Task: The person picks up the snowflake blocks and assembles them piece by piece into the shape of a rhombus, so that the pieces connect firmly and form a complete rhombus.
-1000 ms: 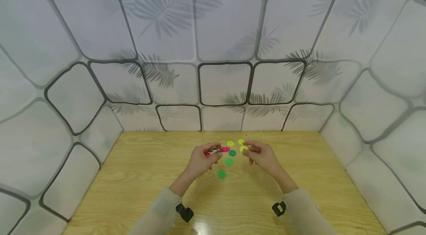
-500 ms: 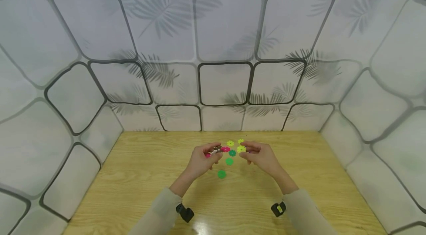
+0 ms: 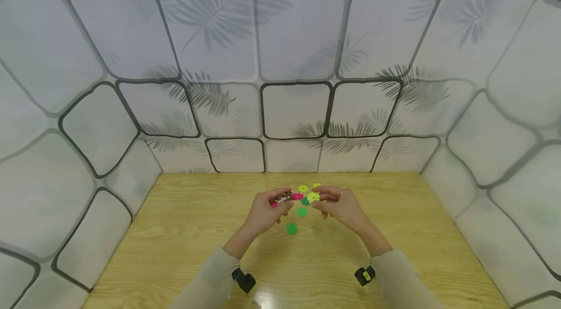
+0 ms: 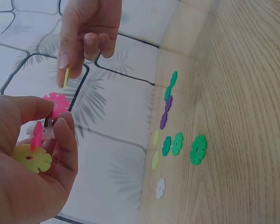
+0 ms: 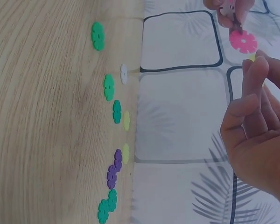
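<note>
My left hand [image 3: 263,210] grips a small chain of plastic snowflake discs. Seen from the left wrist, the chain has a yellow disc [image 4: 39,161] near the palm, then pink, white and brown discs partly hidden by fingers, and a pink disc [image 4: 59,102] at the outer end. Facing it from the right, my right hand [image 3: 346,207] pinches a single yellow snowflake disc [image 3: 313,197] between thumb and fingertips. That yellow disc appears edge-on in the left wrist view, apart from the pink one. Both hands are above the table.
Loose snowflake discs lie on the wooden table [image 3: 175,231]: green [image 4: 198,150], teal [image 4: 166,146], purple [image 5: 112,177], yellow [image 5: 126,120] and white [image 5: 124,73]. Patterned light walls [image 3: 298,109] stand behind the table and on both sides.
My right hand has moved left with the yellow disc, bringing it close to the pink end of the chain. The left hand has stayed almost still.
</note>
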Action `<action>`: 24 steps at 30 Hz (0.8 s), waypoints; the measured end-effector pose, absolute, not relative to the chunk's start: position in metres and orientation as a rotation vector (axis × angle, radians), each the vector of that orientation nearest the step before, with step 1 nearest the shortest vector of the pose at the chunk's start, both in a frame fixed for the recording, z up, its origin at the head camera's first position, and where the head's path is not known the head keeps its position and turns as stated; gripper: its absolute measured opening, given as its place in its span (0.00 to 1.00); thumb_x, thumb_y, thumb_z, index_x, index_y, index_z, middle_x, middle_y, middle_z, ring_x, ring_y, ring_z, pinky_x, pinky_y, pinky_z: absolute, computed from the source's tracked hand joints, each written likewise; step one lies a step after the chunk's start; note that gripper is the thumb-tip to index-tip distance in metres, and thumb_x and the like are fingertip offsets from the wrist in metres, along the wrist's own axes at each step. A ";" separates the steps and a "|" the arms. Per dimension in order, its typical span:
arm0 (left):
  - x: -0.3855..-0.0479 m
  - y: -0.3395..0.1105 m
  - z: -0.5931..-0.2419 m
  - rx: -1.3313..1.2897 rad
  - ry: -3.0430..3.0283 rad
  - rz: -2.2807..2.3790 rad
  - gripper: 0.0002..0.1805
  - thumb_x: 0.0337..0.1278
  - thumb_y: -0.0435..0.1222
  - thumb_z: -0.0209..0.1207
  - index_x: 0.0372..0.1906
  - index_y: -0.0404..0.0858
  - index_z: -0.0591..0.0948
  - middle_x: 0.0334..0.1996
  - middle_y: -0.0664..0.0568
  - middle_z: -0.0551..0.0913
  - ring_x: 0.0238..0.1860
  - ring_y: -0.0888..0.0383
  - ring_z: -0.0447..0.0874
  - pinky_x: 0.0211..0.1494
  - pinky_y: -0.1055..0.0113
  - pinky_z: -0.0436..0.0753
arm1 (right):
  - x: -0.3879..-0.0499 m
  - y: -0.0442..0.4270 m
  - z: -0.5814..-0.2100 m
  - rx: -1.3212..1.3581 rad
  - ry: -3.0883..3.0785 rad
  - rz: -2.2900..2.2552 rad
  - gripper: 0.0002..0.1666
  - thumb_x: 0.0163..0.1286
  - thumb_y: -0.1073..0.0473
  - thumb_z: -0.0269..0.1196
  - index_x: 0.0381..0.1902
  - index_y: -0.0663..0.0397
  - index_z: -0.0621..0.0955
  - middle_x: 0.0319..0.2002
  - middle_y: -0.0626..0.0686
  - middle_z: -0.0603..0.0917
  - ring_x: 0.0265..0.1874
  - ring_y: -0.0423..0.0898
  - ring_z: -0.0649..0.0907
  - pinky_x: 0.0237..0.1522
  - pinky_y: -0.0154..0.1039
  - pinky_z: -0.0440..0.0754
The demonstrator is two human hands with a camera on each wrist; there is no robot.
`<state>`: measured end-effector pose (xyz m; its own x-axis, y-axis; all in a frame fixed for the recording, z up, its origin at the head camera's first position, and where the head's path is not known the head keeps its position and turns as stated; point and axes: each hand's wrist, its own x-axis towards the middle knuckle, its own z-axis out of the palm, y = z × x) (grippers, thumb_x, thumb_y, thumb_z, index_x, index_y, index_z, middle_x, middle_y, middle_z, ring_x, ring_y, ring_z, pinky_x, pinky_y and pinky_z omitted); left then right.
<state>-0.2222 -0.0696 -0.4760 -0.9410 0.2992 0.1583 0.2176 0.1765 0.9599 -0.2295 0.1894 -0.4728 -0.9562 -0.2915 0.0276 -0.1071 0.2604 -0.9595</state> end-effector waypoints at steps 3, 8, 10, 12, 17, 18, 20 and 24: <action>-0.222 -0.070 -0.476 0.528 2.359 1.904 0.24 0.72 0.34 0.65 0.68 0.30 0.80 0.50 0.34 0.89 0.29 0.61 0.84 0.24 0.66 0.84 | -0.229 0.188 -0.472 -0.396 2.352 -1.785 0.28 0.71 0.55 0.73 0.65 0.58 0.82 0.39 0.52 0.91 0.25 0.53 0.85 0.37 0.39 0.86; -0.221 -0.070 -0.475 0.534 2.367 1.896 0.24 0.71 0.35 0.66 0.67 0.31 0.81 0.49 0.35 0.89 0.29 0.62 0.84 0.24 0.63 0.85 | -0.229 0.187 -0.471 -0.421 2.348 -1.768 0.29 0.72 0.55 0.72 0.67 0.58 0.82 0.35 0.48 0.90 0.25 0.49 0.84 0.34 0.37 0.84; -0.221 -0.070 -0.475 0.537 2.370 1.893 0.24 0.71 0.35 0.66 0.67 0.31 0.81 0.49 0.36 0.90 0.28 0.62 0.84 0.25 0.62 0.85 | -0.228 0.186 -0.470 -0.432 2.350 -1.761 0.28 0.72 0.54 0.72 0.67 0.57 0.82 0.34 0.48 0.89 0.24 0.46 0.84 0.32 0.36 0.83; -0.221 -0.070 -0.475 0.541 2.373 1.890 0.24 0.71 0.35 0.66 0.67 0.31 0.81 0.48 0.36 0.90 0.28 0.63 0.84 0.24 0.63 0.85 | -0.228 0.186 -0.470 -0.438 2.351 -1.760 0.28 0.73 0.54 0.72 0.67 0.57 0.82 0.33 0.48 0.89 0.24 0.45 0.84 0.31 0.36 0.82; -0.219 -0.070 -0.473 0.552 2.364 1.893 0.24 0.71 0.36 0.66 0.67 0.31 0.81 0.45 0.36 0.89 0.28 0.63 0.84 0.23 0.66 0.84 | -0.228 0.184 -0.468 -0.417 2.347 -1.769 0.29 0.72 0.54 0.72 0.67 0.57 0.82 0.34 0.49 0.89 0.24 0.48 0.84 0.30 0.35 0.81; -0.219 -0.070 -0.473 0.552 2.362 1.893 0.24 0.71 0.36 0.66 0.67 0.31 0.81 0.45 0.36 0.89 0.28 0.63 0.84 0.23 0.67 0.83 | -0.228 0.184 -0.468 -0.410 2.347 -1.770 0.28 0.72 0.54 0.72 0.67 0.56 0.82 0.34 0.49 0.89 0.25 0.49 0.84 0.30 0.35 0.81; -0.219 -0.070 -0.473 0.554 2.363 1.890 0.24 0.71 0.36 0.66 0.67 0.31 0.81 0.44 0.36 0.89 0.28 0.63 0.84 0.23 0.69 0.83 | -0.228 0.183 -0.468 -0.412 2.347 -1.769 0.28 0.72 0.54 0.72 0.66 0.56 0.82 0.35 0.49 0.90 0.25 0.51 0.84 0.30 0.36 0.82; -0.220 -0.070 -0.473 0.569 2.365 1.883 0.24 0.71 0.36 0.66 0.67 0.30 0.81 0.43 0.35 0.89 0.27 0.64 0.84 0.23 0.70 0.82 | -0.228 0.182 -0.468 -0.426 2.351 -1.770 0.26 0.72 0.54 0.72 0.65 0.54 0.83 0.35 0.50 0.89 0.25 0.52 0.84 0.30 0.36 0.82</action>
<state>-0.2198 -0.0701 -0.4735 -0.9294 0.3244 0.1759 0.2441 0.1830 0.9523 -0.2276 0.1824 -0.4680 -0.9452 -0.3245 0.0373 -0.1255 0.2553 -0.9587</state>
